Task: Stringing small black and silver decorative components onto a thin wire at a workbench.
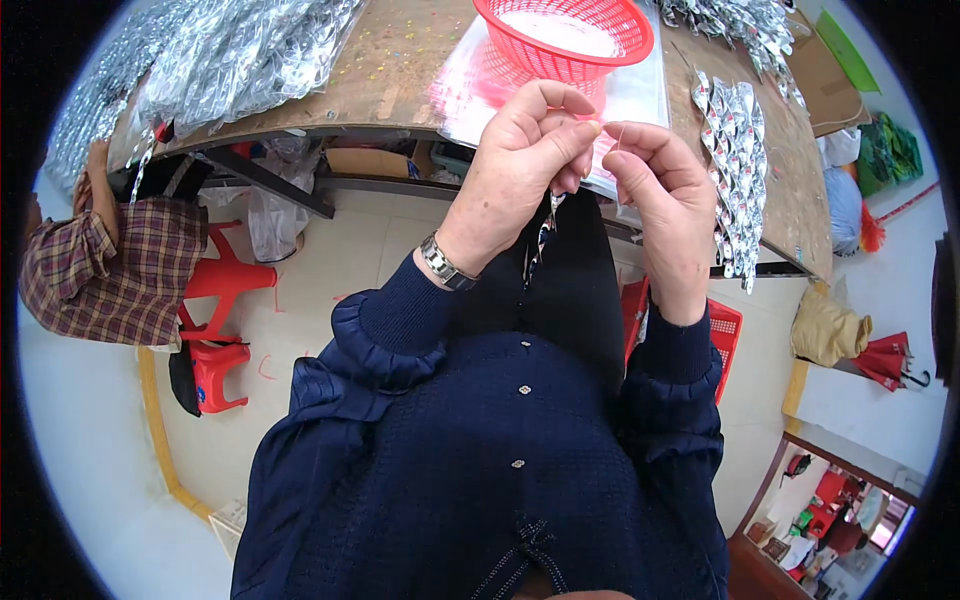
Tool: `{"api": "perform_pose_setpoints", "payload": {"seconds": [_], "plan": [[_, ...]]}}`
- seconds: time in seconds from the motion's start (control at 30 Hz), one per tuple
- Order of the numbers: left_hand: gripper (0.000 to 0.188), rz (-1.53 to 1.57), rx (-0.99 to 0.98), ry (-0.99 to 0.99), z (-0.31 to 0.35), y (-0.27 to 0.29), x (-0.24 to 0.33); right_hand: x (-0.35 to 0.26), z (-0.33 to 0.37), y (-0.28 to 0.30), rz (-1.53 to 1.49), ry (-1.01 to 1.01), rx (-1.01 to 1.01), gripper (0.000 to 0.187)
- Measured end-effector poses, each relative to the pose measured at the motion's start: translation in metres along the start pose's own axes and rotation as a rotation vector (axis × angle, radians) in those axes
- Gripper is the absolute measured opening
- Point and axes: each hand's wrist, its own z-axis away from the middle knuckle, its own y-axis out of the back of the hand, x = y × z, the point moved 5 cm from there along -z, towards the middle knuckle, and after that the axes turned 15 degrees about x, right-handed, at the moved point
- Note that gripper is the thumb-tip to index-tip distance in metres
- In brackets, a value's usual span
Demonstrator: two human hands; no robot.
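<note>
My left hand, with a metal watch at the wrist, is closed in a pinch above the table's front edge. A shiny twisted silver strip hangs down below its fingers against my dark trousers. Close beside it, my right hand pinches a thin pale thread between thumb and forefinger. The fingertips of both hands almost meet. Whether the thread joins the strip is hidden by my fingers. Right behind my hands a red plastic basket with white contents stands on clear plastic sheets.
Twisted silver strips lie over the wooden table at right. Bagged silver strips are heaped at left. A person in a plaid shirt sits there, by red stools. A red crate is on the floor at right.
</note>
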Motion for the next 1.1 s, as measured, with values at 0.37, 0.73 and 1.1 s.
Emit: {"api": "perform_pose_setpoints", "payload": {"seconds": [0.37, 0.73, 1.1], "plan": [[0.014, -0.048, -0.013, -0.003, 0.003, -0.002, -0.001, 0.001, 0.0, 0.002, 0.074, -0.01, -0.026, 0.012], [0.012, -0.336, -0.087, -0.092, 0.01, -0.004, 0.002, -0.003, -0.003, 0.009, 0.04, 0.058, 0.012, 0.007], [0.011, -0.199, -0.003, -0.015, 0.01, -0.004, -0.001, -0.001, 0.004, 0.009, 0.027, 0.071, 0.0, 0.022]]}}
